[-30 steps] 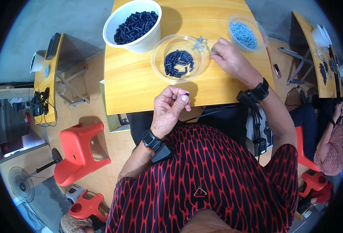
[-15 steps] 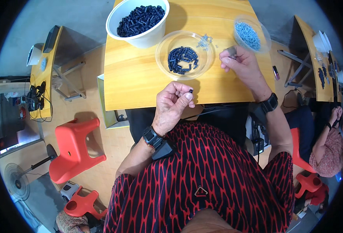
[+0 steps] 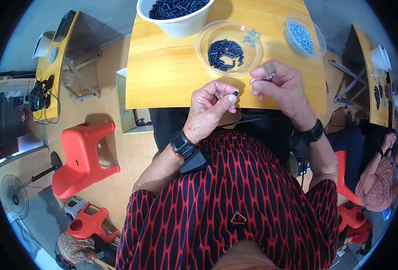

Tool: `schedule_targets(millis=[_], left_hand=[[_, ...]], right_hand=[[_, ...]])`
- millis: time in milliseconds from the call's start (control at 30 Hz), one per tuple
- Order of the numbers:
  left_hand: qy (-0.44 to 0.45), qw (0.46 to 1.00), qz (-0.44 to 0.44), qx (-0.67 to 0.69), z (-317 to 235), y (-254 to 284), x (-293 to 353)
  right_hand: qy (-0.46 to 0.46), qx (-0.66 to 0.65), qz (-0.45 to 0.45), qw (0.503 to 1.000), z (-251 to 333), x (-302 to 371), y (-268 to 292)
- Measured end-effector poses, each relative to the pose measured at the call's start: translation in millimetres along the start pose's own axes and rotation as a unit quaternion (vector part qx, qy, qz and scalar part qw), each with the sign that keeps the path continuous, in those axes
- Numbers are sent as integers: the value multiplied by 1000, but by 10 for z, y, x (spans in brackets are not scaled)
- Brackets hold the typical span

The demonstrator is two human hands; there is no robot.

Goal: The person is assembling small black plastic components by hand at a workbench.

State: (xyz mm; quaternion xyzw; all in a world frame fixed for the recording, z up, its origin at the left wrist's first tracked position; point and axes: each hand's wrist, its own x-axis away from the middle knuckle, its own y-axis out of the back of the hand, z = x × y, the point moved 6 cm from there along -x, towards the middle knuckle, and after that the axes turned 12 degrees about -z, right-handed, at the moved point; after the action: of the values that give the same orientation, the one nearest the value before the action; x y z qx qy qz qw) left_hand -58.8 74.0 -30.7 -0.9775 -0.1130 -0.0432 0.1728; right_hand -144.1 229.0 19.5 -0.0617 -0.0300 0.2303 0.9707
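My left hand (image 3: 210, 105) is closed in a pinch on a small black plastic tube piece (image 3: 236, 93), whose end sticks out past the thumb. Just to its right, my right hand (image 3: 280, 90) is closed, thumb and fingertips together. A small pale spot shows at its fingertips, but what it holds is too small to make out. Something greyish-brown (image 3: 269, 70) covers part of its index finger. Beyond both hands stands a clear round tub (image 3: 202, 60) with similar black pieces (image 3: 223, 50) in it. Several small silvery screws (image 3: 253, 37) lie by its right rim.
A white bucket (image 3: 183, 28) full of black pieces stands at the table's far left. A clear bowl (image 3: 317, 47) of silvery screws (image 3: 300, 37) sits far right. Red stools (image 3: 79, 157) and a fan (image 3: 15, 198) are at left. Another person (image 3: 374, 180) sits at right.
My right hand has come nearer to my left hand, which still pinches the black piece. The view has shifted, so the table and containers sit higher and farther right.
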Motion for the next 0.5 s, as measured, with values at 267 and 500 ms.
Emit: schedule_targets(millis=[267, 500], left_hand=[[-9, 1000, -3, 27, 19, 11, 12], [-16, 998, 1, 53, 60, 21, 2]], right_hand=[[83, 160, 11, 984, 4, 95, -243], [159, 270, 20, 949, 151, 112, -307]])
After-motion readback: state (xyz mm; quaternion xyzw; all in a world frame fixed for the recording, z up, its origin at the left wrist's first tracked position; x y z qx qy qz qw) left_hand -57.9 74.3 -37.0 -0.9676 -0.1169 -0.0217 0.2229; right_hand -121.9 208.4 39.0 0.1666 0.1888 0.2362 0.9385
